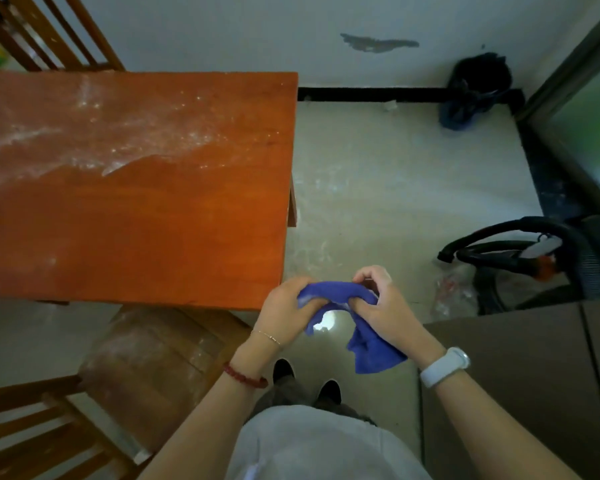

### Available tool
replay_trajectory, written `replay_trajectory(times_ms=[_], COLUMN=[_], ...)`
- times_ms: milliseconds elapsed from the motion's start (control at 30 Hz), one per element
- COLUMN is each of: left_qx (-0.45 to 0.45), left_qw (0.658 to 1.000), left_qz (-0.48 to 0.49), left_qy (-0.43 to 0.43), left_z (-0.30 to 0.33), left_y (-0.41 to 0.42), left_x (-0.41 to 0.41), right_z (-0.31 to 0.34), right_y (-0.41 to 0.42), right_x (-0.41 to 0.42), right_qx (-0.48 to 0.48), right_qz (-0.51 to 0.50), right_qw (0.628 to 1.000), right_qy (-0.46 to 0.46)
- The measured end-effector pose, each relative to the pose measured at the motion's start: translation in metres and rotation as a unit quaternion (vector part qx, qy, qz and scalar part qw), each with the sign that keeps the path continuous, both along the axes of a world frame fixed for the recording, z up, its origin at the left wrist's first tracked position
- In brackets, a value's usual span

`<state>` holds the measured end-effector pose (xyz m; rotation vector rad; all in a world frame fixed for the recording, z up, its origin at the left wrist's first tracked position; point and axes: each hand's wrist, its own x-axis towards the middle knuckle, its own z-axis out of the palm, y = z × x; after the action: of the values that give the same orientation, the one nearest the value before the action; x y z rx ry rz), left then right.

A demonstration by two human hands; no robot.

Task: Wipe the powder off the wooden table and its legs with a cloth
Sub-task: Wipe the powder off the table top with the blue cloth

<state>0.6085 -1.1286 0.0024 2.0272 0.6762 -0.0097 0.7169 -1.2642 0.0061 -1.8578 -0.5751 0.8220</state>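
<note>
I read this as a regrip/refold step, not a wipe. The blue cloth (343, 306) is off the table, bunched between both hands over the floor, just past the table's near right corner. The wooden table (153, 237) sits left and far of the hands. White powder (94, 133) lies across its far and left portion; the near strip and right edge look mostly bare wood, w/ a faint patch near the left. So I judge the top partly done at best, legs not begun.

Hands:
- Left hand (284, 306) is closed round one end of the cloth, knuckles up, wrist bent in toward the body.
- Right hand (378, 299) is curled, fingers pinching the other end; the loose tail hangs down below that wrist.
- Both forearms reach fwd from the torso and meet at the cloth. Hands are close but I can't tell if they touch.

Next move, as I see it: settle the cloth into a flat pad in one hand, swing left and far onto the powdered band, press and sweep it toward an edge. One table leg (293, 202) shows under the right edge; whether it carries powder is too small to tell. The chair (153, 368) tucked at the near side also looks dusted and may block reach to the near legs.
</note>
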Motion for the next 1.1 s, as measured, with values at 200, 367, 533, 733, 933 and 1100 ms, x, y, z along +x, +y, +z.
replay_trajectory(times_ms=[200,367,533,733,933,1100], left_qx=[-0.02,0.039,0.141,0.124,0.122,0.077], left_qw=[0.981,0.974,0.975,0.979,0.927,0.91], left_qz=[0.191,0.214,0.155,0.135,0.347,0.363], left_qy=[-0.035,-0.057,-0.077,-0.086,0.068,0.184], left_z=[0.011,0.014,0.009,0.007,-0.023,-0.054], left_y=[0.007,0.022,0.048,0.125,0.225,0.288], left_x=[-0.004,-0.033,-0.069,-0.143,-0.222,-0.268], right_z=[-0.005,0.005,0.019,0.01,0.01,-0.016], right_y=[0.02,0.058,0.126,0.241,0.366,0.467], right_x=[-0.007,-0.026,-0.058,-0.105,-0.148,-0.177], right_qx=[-0.053,0.014,0.109,0.024,-0.03,-0.066], right_qz=[0.116,-0.096,0.001,0.073,0.204,0.26], right_qw=[0.99,0.989,0.914,0.97,0.974,0.886], right_qy=[0.052,0.111,0.39,0.229,-0.092,-0.379])
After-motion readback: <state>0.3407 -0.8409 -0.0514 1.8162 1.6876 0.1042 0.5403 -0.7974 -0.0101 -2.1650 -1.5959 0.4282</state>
